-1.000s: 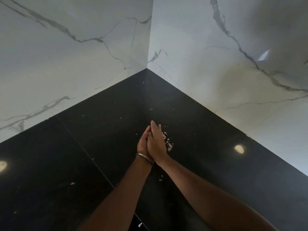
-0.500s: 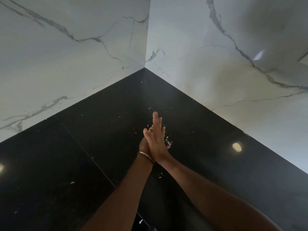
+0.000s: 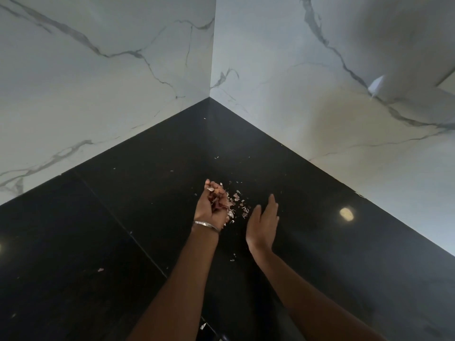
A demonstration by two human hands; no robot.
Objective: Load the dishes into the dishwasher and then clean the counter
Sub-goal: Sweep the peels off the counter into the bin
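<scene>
Along the left a white marble wall point(image 3: 98, 82) with grey veins runs back to the corner, where it meets a second marble wall point(image 3: 320, 94) of the same stone on the right. Below them spreads the black, glossy tabletop point(image 3: 86, 230), with a thin seam point(image 3: 118, 217) crossing it on a slant and a few pale specks scattered over its left part. A single flake point(image 3: 100, 269) lies well to the left of the arms, and another scrap point(image 3: 203, 326) sits near the bottom edge. Near the middle, the left hand point(image 3: 211, 205), with a silver bangle point(image 3: 205, 225) at the wrist, is cupped palm-up with its fingers curled round a heap of pinkish, papery peel scraps point(image 3: 216, 196). More of the same crumbs point(image 3: 240, 201) lie loose on the tabletop just beside that hand, in the gap between the two hands. The right hand point(image 3: 263, 225) stands apart from the left, held on edge with its fingers straight and together, holding nothing. Further right, a round spot of light point(image 3: 346, 214) gleams on the dark surface.
</scene>
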